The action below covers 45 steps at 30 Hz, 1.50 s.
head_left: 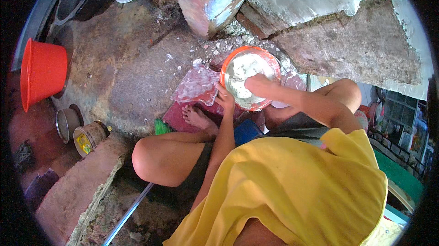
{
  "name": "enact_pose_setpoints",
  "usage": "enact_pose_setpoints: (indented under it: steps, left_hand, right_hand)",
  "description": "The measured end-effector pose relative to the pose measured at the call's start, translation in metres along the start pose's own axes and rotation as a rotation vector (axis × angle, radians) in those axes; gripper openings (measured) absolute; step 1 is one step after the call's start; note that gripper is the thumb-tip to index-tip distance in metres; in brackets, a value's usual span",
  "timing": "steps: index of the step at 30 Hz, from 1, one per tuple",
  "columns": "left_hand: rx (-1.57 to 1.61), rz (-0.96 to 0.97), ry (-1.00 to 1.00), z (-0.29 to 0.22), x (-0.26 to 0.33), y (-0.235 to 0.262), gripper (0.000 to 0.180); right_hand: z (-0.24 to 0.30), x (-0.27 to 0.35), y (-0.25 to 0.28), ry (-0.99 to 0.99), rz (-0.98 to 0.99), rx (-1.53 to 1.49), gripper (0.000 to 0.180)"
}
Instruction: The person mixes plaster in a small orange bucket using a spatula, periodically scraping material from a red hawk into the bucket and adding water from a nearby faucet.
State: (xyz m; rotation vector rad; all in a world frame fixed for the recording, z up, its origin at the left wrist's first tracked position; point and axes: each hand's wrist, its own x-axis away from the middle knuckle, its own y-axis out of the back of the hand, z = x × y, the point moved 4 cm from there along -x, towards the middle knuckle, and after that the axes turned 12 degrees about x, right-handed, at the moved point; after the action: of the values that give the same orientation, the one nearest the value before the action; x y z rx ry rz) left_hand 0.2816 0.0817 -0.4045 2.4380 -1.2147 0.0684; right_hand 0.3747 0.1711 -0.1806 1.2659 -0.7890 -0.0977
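Orange-rimmed basin (224, 65) sits in front of you; your left hand (226, 99) has fingers on its near-left rim, right hand (259, 85) dips into white paste (248, 65). Can't tell either grip. Mouth's up, round, long axis indistinct.

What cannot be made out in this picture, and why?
In the head view:
Right hand: fingertips, hidden by the hand itself.
Blue object: partly covered by the yellow shirt.
Metal rod: near end, cut off by lower edge.
Red tub: inside, hidden by its wall.
Small items at right: too blurred to name.
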Motion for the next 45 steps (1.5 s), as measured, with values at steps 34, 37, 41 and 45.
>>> enact_pose_setpoints:
  steps: [34,37,41,45]
  left_hand:
    - [-0.025,-0.011,0.082,-0.08,-0.005,0.027,0.043]
    - [-0.158,0.066,0.002,-0.061,-0.006,0.021,0.038]
    - [-0.309,0.064,-0.11,-0.063,0.0,0.019,0.035]
    - [-0.216,0.059,-0.004,-0.05,-0.005,0.016,0.036]
  right_hand:
    - [-0.055,0.048,0.002,-0.495,0.241,-0.3,0.041]
    - [-0.053,0.051,0.002,-0.489,0.097,-0.251,0.04]
    - [-0.044,0.031,-0.009,-0.523,0.082,-0.179,0.028]
    - [-0.031,0.0,-0.04,-0.425,0.156,-0.191,0.018]
